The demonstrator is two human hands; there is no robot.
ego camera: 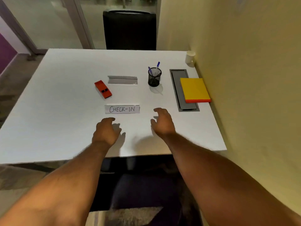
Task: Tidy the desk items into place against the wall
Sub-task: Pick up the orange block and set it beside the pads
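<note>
On a white counter [65, 111] beside a yellow wall [244, 62], the left hand [105, 132] and right hand [162, 122] hover loosely spread and empty flanking a white "CHECK-IN" paper strip [122, 109]; pinching both ends should lift it flat.

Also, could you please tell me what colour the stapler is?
The stapler is red-orange with small black marks on top, seen in the head view.
</note>
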